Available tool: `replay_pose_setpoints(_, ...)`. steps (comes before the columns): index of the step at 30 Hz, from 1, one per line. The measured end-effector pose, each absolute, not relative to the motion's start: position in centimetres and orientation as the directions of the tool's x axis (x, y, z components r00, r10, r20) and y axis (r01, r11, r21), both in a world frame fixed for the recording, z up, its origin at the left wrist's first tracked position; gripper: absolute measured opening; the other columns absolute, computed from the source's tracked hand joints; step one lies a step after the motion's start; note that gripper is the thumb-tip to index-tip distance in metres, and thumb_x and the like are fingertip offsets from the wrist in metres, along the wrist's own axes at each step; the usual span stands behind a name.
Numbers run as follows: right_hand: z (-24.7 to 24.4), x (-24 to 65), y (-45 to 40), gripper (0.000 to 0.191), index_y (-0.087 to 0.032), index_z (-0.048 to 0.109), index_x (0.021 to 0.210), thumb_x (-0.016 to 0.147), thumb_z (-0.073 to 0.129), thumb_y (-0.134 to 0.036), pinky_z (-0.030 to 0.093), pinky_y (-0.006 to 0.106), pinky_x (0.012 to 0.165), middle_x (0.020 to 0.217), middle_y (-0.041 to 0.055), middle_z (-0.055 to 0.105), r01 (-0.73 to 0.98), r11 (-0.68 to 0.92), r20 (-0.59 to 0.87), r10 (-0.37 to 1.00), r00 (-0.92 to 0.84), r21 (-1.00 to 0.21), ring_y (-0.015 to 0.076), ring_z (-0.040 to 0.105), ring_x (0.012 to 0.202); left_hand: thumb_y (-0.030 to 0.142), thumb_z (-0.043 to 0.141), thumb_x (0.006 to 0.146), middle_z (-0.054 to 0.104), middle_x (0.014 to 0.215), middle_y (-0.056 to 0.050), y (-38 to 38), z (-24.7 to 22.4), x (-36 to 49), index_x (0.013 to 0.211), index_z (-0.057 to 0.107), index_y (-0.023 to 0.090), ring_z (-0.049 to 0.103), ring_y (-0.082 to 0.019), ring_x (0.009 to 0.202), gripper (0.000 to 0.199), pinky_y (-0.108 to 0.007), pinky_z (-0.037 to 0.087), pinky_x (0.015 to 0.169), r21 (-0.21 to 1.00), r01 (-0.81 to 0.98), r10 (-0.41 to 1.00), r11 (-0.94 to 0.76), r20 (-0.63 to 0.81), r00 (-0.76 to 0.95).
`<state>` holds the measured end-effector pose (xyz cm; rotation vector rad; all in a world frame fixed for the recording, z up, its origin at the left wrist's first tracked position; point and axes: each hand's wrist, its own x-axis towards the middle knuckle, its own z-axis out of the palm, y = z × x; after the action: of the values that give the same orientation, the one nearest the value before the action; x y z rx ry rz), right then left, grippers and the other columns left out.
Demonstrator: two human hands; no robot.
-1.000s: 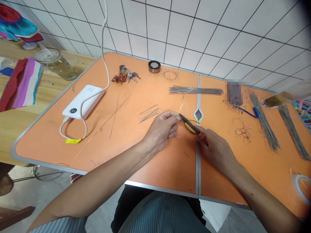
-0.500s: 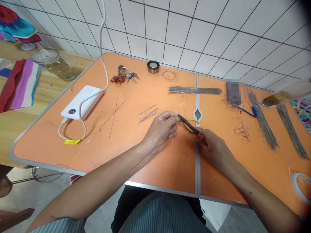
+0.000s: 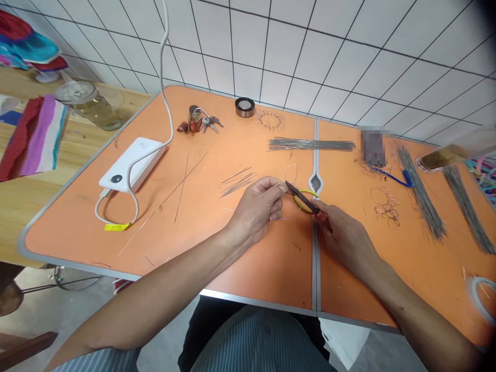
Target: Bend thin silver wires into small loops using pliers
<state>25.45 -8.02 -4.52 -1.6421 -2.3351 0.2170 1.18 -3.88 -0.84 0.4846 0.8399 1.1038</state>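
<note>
A white tile wall (image 3: 271,51) stands behind an orange bench (image 3: 73,227). The left hand (image 3: 256,209) pinches one thin wire loop (image 3: 292,175). The right hand (image 3: 343,240) pinches one pair of dark pliers (image 3: 304,198). Their long side points up and left, and their tips are next to the left fingers (image 3: 279,187). Three long bundles of wire (image 3: 310,145) lie on the bench.

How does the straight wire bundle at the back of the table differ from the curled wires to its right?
The straight wire bundle is made of long, straight lengths laid side by side, while the curled wires are bent into small loops. The bundle forms a dense grey band; the curled wires make a sparse, tangled heap. The bundle crosses the metal seam, while the curled wires lie wholly right of it. Both are thin wire lying on the orange table.
</note>
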Motion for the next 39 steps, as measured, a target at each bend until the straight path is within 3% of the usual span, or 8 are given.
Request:
replay_pose_setpoints(8,-4.3,25.4,-8.2,0.049,-0.022,0.063,0.156,0.111,0.046,-0.025,0.055,0.036,0.068,0.103,0.0083,0.08,0.911,0.316,0.112,0.948,-0.297,-0.266,0.0273,0.079,0.087,0.008,0.069,0.089,0.049,0.068,0.008,-3.9,-0.9,1.1,0.078,0.062,0.016,0.033,-0.001,0.044,0.015,-0.015,0.026,0.04,0.718,-0.574,0.917,0.393,-0.35,0.19)
replay_pose_setpoints(16,-4.9,25.6,-8.2,0.046,-0.019,0.063,0.152,0.109,0.046,-0.022,0.058,0.036,0.076,0.104,0.0098,0.079,0.866,0.382,0.18,0.923,-0.34,-0.323,0.027,0.079,0.091,0.009,0.068,0.092,0.047,0.065,0.008,-4.0,-1.1,1.2,0.078,0.063,0.016,0.031,-0.001,0.044,0.016,-0.015,0.026,0.041,0.723,-0.57,0.919,0.39,-0.345,0.19)
replay_pose_setpoints(22,-4.8,25.4,-8.5,0.047,-0.02,0.063,0.15,0.107,0.044,-0.02,0.058,0.037,0.075,0.109,0.0108,0.08,0.883,0.361,0.156,0.932,-0.328,-0.301,0.0275,0.079,0.093,0.009,0.069,0.09,0.058,0.072,0.004,-4.1,-1.2,1.2,0.078,0.064,0.016,0.032,-0.001,0.045,0.015,-0.016,0.026,0.041,0.723,-0.56,0.913,0.405,-0.354,0.202)
replay_pose_setpoints(26,-3.9,25.7,-8.2,0.053,-0.019,0.056,0.161,0.109,0.044,-0.022,0.057,0.039,0.075,0.105,0.012,0.08,0.907,0.369,0.131,0.928,-0.348,-0.206,0.0302,0.078,0.094,0.011,0.072,0.089,0.053,0.068,0.006,-3.9,-1.5,1.2,0.079,0.062,0.017,0.033,-0.002,0.046,0.015,-0.016,0.027,0.042,0.733,-0.557,0.918,0.391,-0.356,0.176)
replay_pose_setpoints(30,-3.3,26.7,-7.8,0.048,-0.019,0.062,0.156,0.11,0.045,-0.024,0.054,0.038,0.071,0.102,0.0127,0.078,0.928,0.331,0.111,0.942,-0.316,-0.169,0.0309,0.076,0.091,0.011,0.071,0.088,0.07,0.086,0.001,-3.5,-1.7,1.0,0.08,0.062,0.017,0.033,-0.001,0.046,0.013,-0.017,0.03,0.042,0.753,-0.555,0.932,0.354,-0.334,0.141)
replay_pose_setpoints(32,-3.0,26.9,-7.6,0.039,-0.021,0.071,0.141,0.111,0.047,-0.03,0.051,0.037,0.068,0.099,0.0117,0.078,0.928,0.261,0.071,0.965,-0.251,-0.265,0.0296,0.075,0.088,0.011,0.071,0.088,0.076,0.094,-0.002,-3.5,-1.6,0.9,0.08,0.062,0.017,0.033,0.0,0.046,0.013,-0.017,0.03,0.042,0.753,-0.556,0.933,0.352,-0.333,0.138)
replay_pose_setpoints(35,-2.4,25.9,-7.5,0.025,-0.023,0.075,0.116,0.108,0.056,-0.038,0.052,0.034,0.068,0.093,0.0073,0.078,0.816,0.086,-0.018,0.993,-0.117,-0.572,0.0247,0.072,0.082,0.011,0.07,0.088,0.077,0.096,-0.003,-3.7,-1.3,1.1,0.081,0.063,0.016,0.033,0.0,0.047,0.012,-0.017,0.03,0.043,0.751,-0.544,0.925,0.374,-0.343,0.163)
replay_pose_setpoints(39,-1.6,22.6,-7.6,0.036,-0.021,0.073,0.118,0.097,0.075,-0.05,0.049,0.031,0.058,0.084,0.0013,0.071,0.459,-0.047,-0.082,0.995,-0.056,-0.887,0.0164,0.061,0.065,0.013,0.071,0.09,0.073,0.089,-0.001,-4.4,-1.1,1.6,0.082,0.067,0.015,0.034,-0.001,0.047,0.009,-0.017,0.029,0.043,0.752,-0.515,0.911,0.412,-0.356,0.208)
